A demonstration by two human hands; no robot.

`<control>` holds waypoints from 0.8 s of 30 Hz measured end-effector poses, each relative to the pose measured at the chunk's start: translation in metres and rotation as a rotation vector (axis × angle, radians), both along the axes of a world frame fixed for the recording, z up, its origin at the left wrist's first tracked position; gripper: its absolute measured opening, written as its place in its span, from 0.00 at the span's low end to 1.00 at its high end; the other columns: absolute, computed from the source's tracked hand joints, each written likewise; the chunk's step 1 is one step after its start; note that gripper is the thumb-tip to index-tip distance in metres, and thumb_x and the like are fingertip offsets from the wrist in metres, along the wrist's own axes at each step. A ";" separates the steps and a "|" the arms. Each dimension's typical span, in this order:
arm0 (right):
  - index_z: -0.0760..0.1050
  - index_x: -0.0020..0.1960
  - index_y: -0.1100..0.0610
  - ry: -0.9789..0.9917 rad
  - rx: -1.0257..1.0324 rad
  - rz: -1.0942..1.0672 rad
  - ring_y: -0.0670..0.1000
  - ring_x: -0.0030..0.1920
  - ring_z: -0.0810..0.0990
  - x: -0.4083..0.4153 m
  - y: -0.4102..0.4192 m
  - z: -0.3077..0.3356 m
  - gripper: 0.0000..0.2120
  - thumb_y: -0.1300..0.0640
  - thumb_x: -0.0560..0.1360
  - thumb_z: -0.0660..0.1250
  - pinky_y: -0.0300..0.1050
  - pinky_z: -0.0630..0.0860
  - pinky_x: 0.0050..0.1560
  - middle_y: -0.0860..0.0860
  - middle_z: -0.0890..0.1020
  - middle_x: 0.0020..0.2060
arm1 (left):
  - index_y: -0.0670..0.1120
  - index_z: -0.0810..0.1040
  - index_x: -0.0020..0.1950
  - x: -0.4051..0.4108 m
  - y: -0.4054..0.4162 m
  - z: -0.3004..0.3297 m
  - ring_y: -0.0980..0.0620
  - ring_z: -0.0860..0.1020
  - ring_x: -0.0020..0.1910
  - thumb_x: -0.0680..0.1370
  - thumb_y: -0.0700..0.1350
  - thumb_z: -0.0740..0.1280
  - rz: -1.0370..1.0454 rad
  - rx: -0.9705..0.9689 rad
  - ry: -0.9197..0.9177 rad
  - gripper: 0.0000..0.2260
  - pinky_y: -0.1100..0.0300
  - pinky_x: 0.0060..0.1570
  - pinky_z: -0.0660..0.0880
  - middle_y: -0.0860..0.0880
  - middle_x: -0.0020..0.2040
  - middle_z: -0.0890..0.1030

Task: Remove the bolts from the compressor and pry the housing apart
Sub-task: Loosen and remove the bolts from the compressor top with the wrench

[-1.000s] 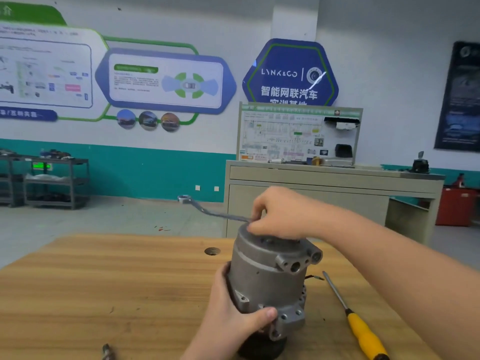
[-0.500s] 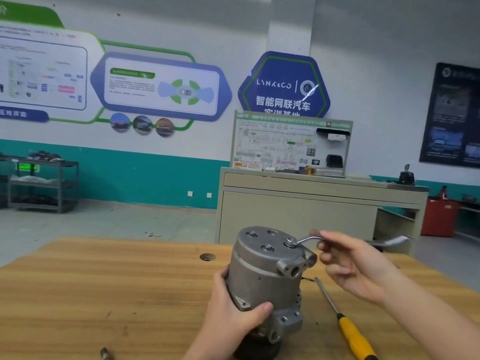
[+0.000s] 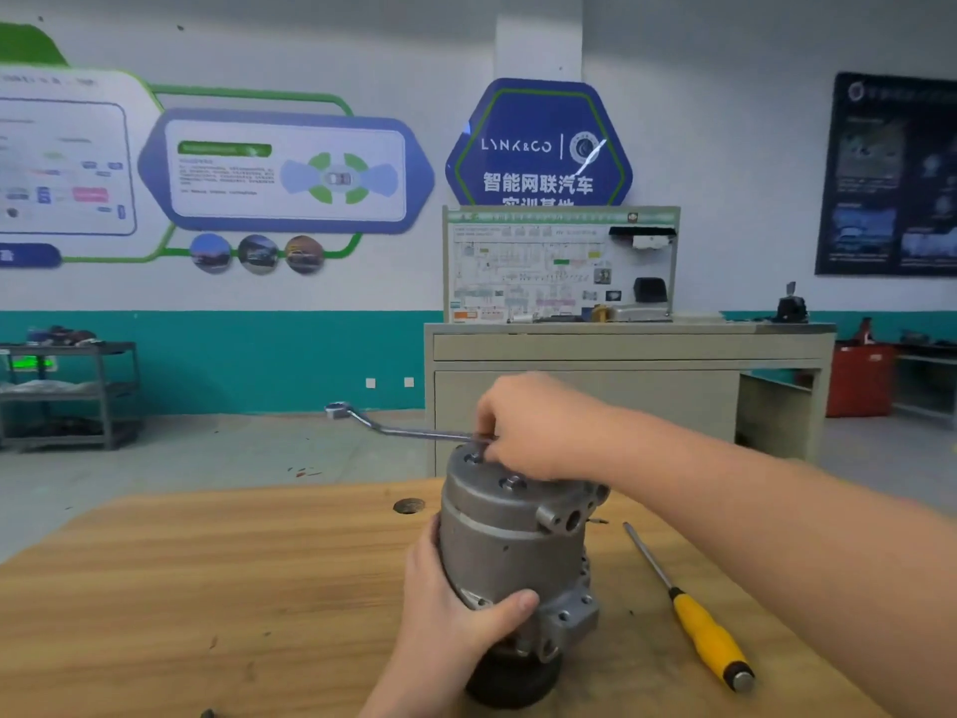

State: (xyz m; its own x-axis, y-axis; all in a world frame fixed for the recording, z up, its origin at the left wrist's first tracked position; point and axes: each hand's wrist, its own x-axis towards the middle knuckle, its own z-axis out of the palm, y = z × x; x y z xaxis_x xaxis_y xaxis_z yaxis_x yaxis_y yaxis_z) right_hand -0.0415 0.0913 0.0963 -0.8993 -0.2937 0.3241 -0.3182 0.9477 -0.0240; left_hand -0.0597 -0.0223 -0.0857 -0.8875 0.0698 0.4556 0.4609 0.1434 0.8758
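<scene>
My left hand (image 3: 455, 608) wraps the compressor (image 3: 518, 541), upright at the table's (image 3: 207, 588) near middle. My right hand (image 3: 533, 432) pinches the wrench (image 3: 399, 430) on its top. I should keep the ring seated square on the bolt and turn smoothly.

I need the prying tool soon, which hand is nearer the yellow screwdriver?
Left. The left hand grips the compressor beside the yellow screwdriver; the right hand holds the wrench atop it.

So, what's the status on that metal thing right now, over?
Left hand grips compressor. Right hand holds wrench on its top. Screwdriver idle on table. Nothing in the way.
</scene>
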 end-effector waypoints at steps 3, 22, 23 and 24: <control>0.70 0.44 0.51 0.246 0.108 0.157 0.52 0.41 0.70 0.033 0.007 -0.026 0.06 0.51 0.78 0.62 0.44 0.68 0.38 0.50 0.75 0.43 | 0.51 0.59 0.73 0.002 -0.002 -0.001 0.52 0.67 0.69 0.50 0.65 0.77 -0.042 0.012 -0.020 0.56 0.47 0.70 0.67 0.52 0.68 0.65; 0.75 0.41 0.64 -0.617 -1.583 -0.173 0.41 0.17 0.66 -0.035 0.100 -0.017 0.07 0.61 0.76 0.68 0.28 0.60 0.15 0.50 0.72 0.22 | 0.57 0.57 0.69 0.000 -0.004 0.000 0.62 0.74 0.61 0.50 0.64 0.78 -0.126 0.024 -0.057 0.52 0.66 0.52 0.74 0.57 0.65 0.72; 0.75 0.41 0.63 -0.640 -1.443 -0.216 0.41 0.17 0.65 -0.042 0.093 -0.010 0.08 0.60 0.76 0.69 0.29 0.60 0.15 0.49 0.72 0.21 | 0.57 0.58 0.69 0.001 -0.004 0.000 0.64 0.75 0.60 0.51 0.63 0.78 -0.130 0.029 -0.053 0.52 0.68 0.50 0.74 0.57 0.64 0.73; 0.76 0.41 0.62 -0.656 -1.297 -0.252 0.41 0.17 0.64 -0.046 0.085 -0.003 0.08 0.58 0.75 0.69 0.29 0.60 0.15 0.48 0.71 0.21 | 0.56 0.58 0.70 0.001 -0.004 0.000 0.65 0.76 0.58 0.50 0.63 0.78 -0.135 0.034 -0.049 0.52 0.70 0.48 0.75 0.57 0.64 0.73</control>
State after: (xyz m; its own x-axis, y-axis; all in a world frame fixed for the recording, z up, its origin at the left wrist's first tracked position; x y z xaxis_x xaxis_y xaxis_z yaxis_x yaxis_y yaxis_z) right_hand -0.0877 0.1763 0.0936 -0.9681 0.0602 -0.2433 0.2502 0.1793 -0.9514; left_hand -0.0588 -0.0261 -0.0853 -0.8924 0.1750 0.4159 0.4304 0.0532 0.9011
